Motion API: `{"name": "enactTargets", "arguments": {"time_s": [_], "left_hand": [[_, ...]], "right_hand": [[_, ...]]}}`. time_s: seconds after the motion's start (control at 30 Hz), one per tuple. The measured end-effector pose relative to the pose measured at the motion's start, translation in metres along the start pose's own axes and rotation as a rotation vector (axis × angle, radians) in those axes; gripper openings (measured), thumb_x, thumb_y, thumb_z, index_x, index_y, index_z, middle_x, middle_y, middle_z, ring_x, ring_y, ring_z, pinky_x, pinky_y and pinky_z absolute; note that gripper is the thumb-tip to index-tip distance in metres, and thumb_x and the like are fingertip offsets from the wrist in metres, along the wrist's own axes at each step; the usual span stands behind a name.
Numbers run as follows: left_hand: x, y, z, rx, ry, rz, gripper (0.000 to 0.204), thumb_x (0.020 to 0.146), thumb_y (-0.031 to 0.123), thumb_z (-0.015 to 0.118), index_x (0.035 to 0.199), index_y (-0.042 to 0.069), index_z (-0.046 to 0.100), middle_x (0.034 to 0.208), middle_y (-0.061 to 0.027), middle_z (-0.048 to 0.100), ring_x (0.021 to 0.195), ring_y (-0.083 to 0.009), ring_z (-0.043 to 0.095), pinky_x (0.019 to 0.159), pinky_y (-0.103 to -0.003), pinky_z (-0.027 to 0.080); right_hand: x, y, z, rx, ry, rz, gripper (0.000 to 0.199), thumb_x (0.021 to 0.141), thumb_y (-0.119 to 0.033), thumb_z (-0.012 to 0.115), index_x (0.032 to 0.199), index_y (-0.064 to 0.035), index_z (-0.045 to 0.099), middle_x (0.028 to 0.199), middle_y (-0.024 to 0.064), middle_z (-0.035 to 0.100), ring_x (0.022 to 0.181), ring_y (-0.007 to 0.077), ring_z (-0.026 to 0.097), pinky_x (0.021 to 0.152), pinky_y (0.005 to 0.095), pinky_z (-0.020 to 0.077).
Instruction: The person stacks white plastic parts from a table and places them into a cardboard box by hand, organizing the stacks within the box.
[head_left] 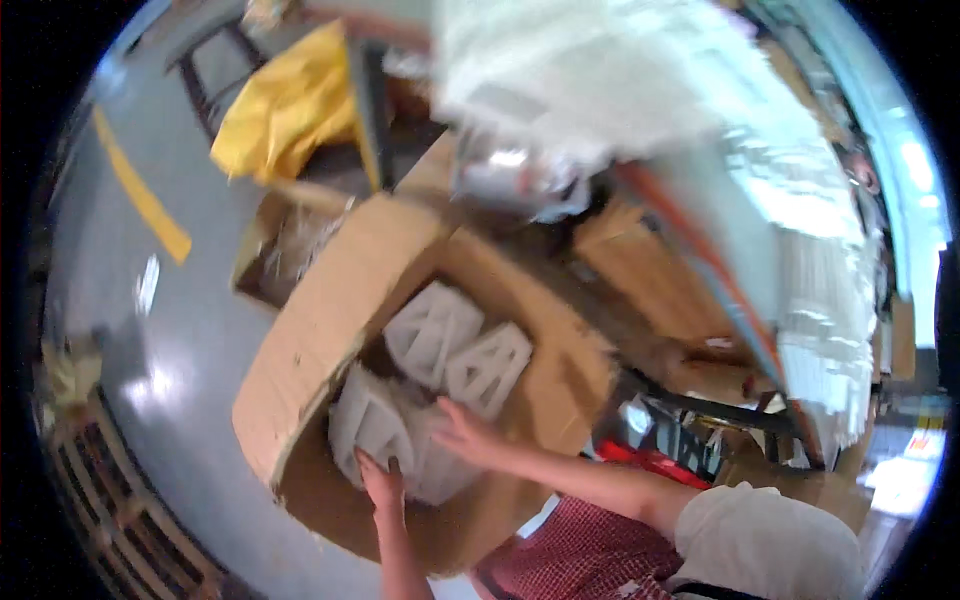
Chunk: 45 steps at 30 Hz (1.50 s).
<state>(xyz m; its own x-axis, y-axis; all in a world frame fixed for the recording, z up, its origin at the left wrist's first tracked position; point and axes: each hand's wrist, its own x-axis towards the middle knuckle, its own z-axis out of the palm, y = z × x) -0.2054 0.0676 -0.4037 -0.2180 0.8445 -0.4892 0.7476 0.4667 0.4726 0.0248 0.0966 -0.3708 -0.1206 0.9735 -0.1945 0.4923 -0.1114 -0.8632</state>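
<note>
A large open cardboard box (330,310) stands on the floor, holding white moulded foam pieces. My left hand (381,484) presses its fingers on the lower edge of the nearest foam piece (385,430). My right hand (466,434) rests spread on the right side of that same piece. Two more foam pieces (455,350) lie deeper in the box, untouched. The picture is blurred, so I cannot see how firmly either hand grips.
A smaller open carton (285,245) sits behind the box. A yellow sheet (285,105) hangs over a dark frame at the back. White wrapped bundles (620,90) lie on a shelf at right. A wooden pallet (120,500) lies at lower left on the grey floor.
</note>
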Motion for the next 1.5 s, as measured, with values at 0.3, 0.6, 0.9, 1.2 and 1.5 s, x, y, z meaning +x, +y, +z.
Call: {"name": "enactTargets", "arguments": {"time_s": [0.3,0.6,0.9,1.2,1.5], "left_hand": [[-0.098,0.278,-0.044,-1.127,-0.206,0.266,0.052,0.096,0.007,0.053,0.142,0.0,0.032,0.139,-0.0151,0.045,0.124,-0.0241,0.046,0.102,-0.035,0.039],[-0.057,0.39,-0.138,-1.142,0.009,0.448,0.052,0.097,0.024,0.053,0.141,0.001,0.035,0.142,-0.0126,0.041,0.127,-0.0234,0.044,0.103,-0.037,0.037],[0.026,0.493,-0.243,-1.558,-0.454,0.303,0.043,0.087,0.039,0.065,0.117,0.008,0.057,0.112,-0.0056,0.061,0.1,-0.017,0.058,0.081,-0.033,0.048],[0.022,0.495,-0.245,-1.401,-0.411,0.315,0.038,0.085,0.026,0.063,0.113,0.001,0.055,0.106,-0.0093,0.061,0.095,-0.0193,0.061,0.079,-0.033,0.053],[-0.023,0.453,-0.244,-1.433,-0.202,0.172,0.043,0.084,0.024,0.061,0.116,-0.004,0.052,0.114,-0.0128,0.057,0.106,-0.0238,0.057,0.093,-0.038,0.048]], "right_hand": [[-0.073,-0.179,-0.27,-0.11,-0.154,0.031,0.045,0.092,-0.019,0.058,0.133,-0.008,0.043,0.108,0.0145,0.059,0.099,0.029,0.06,0.083,0.0375,0.0492],[0.008,-0.245,-0.368,0.324,0.542,-0.284,0.046,0.096,-0.023,0.052,0.135,-0.0026,0.041,0.125,0.012,0.053,0.105,0.0239,0.058,0.09,0.0387,0.0481],[0.111,-0.271,-0.414,1.167,0.405,-0.16,0.055,0.092,-0.04,0.057,0.129,-0.0002,0.045,0.124,0.0177,0.052,0.111,0.0316,0.055,0.097,0.0483,0.0458],[0.116,-0.287,-0.388,1.092,0.467,-0.112,0.052,0.091,-0.033,0.051,0.122,0.0077,0.045,0.119,0.0188,0.055,0.111,0.0318,0.055,0.102,0.0458,0.0418],[0.07,-0.282,-0.367,1.119,0.339,-0.116,0.051,0.092,-0.042,0.057,0.122,-0.0016,0.05,0.116,0.0141,0.059,0.108,0.0277,0.059,0.095,0.048,0.0477]]}}
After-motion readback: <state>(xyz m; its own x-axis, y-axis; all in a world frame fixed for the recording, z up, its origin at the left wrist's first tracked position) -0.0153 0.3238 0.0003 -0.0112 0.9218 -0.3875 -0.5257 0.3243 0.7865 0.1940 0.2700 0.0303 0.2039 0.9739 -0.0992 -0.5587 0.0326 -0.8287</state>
